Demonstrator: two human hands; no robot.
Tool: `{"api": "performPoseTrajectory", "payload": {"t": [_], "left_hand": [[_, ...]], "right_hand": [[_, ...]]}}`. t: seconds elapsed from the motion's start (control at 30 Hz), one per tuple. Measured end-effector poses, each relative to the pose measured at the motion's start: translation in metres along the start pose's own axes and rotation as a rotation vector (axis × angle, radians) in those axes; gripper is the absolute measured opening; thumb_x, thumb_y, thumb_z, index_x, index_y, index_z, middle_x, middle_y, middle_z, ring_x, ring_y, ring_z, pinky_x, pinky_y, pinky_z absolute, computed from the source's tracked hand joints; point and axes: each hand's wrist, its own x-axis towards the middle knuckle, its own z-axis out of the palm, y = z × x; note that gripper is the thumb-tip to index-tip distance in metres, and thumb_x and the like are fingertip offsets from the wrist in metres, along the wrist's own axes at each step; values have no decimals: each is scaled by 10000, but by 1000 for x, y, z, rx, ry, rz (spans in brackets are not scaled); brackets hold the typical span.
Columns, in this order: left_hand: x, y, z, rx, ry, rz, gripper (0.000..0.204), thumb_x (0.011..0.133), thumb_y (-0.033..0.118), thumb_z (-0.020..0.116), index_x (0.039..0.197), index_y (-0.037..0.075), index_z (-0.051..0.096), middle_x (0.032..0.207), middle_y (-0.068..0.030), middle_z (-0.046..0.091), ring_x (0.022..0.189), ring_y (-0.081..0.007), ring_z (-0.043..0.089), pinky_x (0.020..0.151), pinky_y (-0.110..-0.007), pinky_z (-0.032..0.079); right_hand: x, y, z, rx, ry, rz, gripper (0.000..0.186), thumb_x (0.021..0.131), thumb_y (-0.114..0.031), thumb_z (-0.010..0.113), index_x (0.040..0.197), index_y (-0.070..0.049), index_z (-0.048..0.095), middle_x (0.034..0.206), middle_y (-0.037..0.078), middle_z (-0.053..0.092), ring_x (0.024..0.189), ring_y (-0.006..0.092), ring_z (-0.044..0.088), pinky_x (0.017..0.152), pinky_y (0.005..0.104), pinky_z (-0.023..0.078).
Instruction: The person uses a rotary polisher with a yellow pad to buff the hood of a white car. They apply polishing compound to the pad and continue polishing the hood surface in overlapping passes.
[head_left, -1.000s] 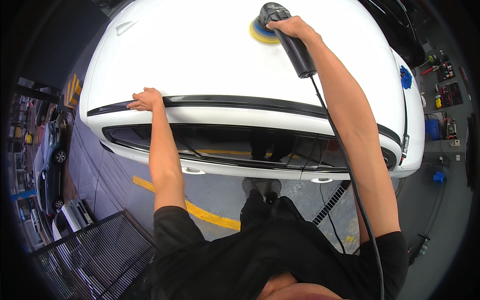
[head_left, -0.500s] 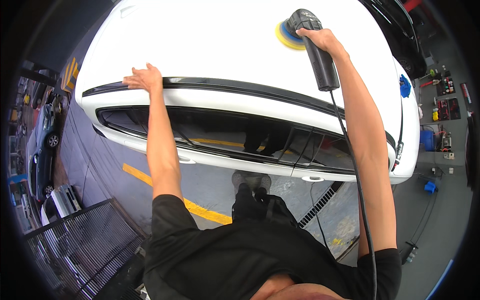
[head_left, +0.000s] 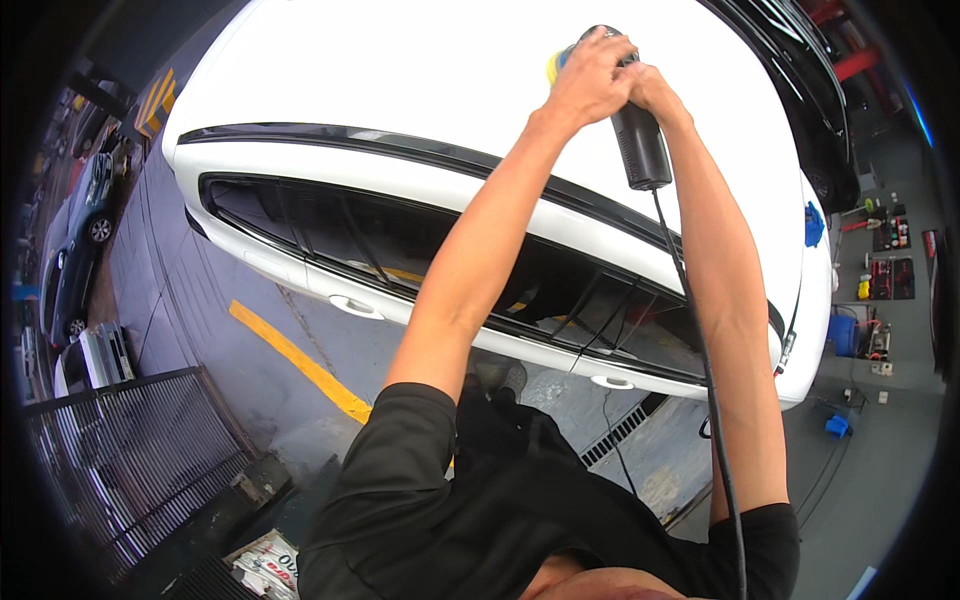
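Observation:
A black corded car polisher rests on the white car roof. The yellow edge of its foam pad shows at its left side. My right hand is wrapped round the polisher's body, just behind the head. Over the polisher's head lies my left hand, its fingers curled across the top and hiding most of it. From the tool's rear end a black cord runs down along my right arm. Below the roof are the black roof trim and the dark side windows.
A dark car stands beyond the roof at the upper right. A blue cloth hangs near the white car's right end. Behind me on the left is a slatted metal gate. A drain grate crosses the floor near my feet.
My left hand has moved from above the roof trim at the left over to the polisher's head. The right hand keeps its hold. My view has shifted slightly.

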Motion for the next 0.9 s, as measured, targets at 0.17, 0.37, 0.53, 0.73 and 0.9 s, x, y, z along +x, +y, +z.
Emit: {"api": "performPoseTrajectory", "payload": {"t": [0.17,0.37,0.53,0.73,0.9], "left_hand": [[14,-45,-3,116,-37,22,498,1051,422,427,1297,85,698,1463,-98,596,1484,-323,379,1268,-469,226],[51,-92,-25,234,-235,89,455,1049,406,423,1264,137,722,1437,-66,616,1436,-295,436,1243,-439,280],[72,-117,-54,64,-427,57,452,1007,380,555,1269,38,692,1343,-208,622,1311,-380,515,1158,-482,360],[73,-139,-107,109,-396,65,452,1005,396,562,1188,9,705,1278,-204,659,1260,-374,564,1098,-456,416],[64,-178,-158,207,-321,-13,467,1032,402,529,1257,21,677,1407,-197,588,1335,-371,498,1138,-463,375]], "right_hand": [[9,-24,11,-13,22,-190,494,960,-520,557,1313,-198,683,1262,178,710,1172,341,675,995,466,528],[11,-69,20,-12,12,-114,551,917,-541,600,1323,-177,685,1241,207,713,1192,347,667,985,464,523],[24,-78,26,-14,51,-268,674,803,-582,655,1229,-63,716,1117,252,722,1022,342,707,845,479,546],[32,-123,40,54,-65,-260,734,582,-502,797,1126,-11,751,1017,281,719,900,377,715,747,463,540],[38,-164,60,63,-123,-214,841,556,-545,817,1179,11,708,1023,277,715,815,396,727,693,470,565]]}}
